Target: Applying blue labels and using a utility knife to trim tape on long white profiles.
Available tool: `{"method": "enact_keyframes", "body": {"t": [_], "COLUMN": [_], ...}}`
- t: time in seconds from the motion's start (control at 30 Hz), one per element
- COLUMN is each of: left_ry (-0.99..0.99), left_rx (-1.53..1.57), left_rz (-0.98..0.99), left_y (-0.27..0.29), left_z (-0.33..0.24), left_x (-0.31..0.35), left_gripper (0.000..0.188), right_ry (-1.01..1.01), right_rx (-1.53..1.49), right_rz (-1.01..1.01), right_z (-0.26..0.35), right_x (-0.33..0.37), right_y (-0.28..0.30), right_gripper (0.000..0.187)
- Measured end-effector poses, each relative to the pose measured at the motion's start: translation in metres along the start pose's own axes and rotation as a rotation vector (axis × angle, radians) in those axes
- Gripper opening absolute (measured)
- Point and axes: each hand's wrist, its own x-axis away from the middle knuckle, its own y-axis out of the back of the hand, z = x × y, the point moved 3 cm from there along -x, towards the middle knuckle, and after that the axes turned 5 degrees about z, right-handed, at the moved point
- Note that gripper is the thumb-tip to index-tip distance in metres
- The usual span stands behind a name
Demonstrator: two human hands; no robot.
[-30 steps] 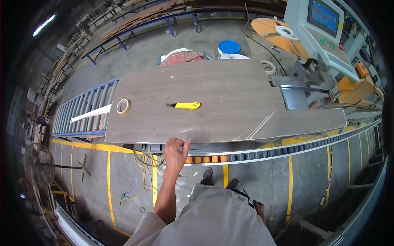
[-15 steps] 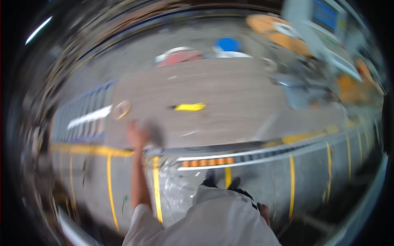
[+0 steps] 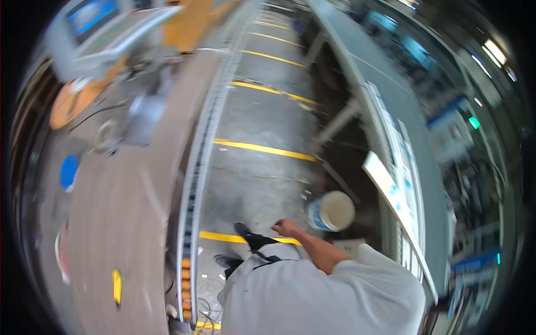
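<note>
Empty right hand near upright, open-topped bucket

A bucket is placed on the floor at three o'clock of the hand; the long panel is laid at nine o'clock, a utility knife on it.
</note>
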Motion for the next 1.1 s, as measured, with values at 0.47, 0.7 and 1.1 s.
{"method": "enact_keyframes", "body": {"t": [0.47, 0.7, 1.1], "left_ry": [-0.683, -0.892, -1.250], "left_rx": [-0.075, 0.557, 0.523], "left_rz": [-0.495, 0.345, 1.677], "left_y": [-0.058, -0.143, -0.204], "left_z": [-0.230, -0.431, -0.738], "left_x": [0.021, 0.127, 0.602], "left_gripper": [0.057, 0.043, 0.045], "right_ry": [-0.602, -0.238, -0.504], "right_rx": [-1.413, -1.985, -1.428], "right_rz": [-0.547, -1.081, -1.651], "right_z": [-0.182, -0.261, -0.395], "right_x": [0.136, 0.167, 0.285], "right_y": [0.001, 0.115, 0.165], "right_gripper": [0.052, 0.103, 0.040]}}
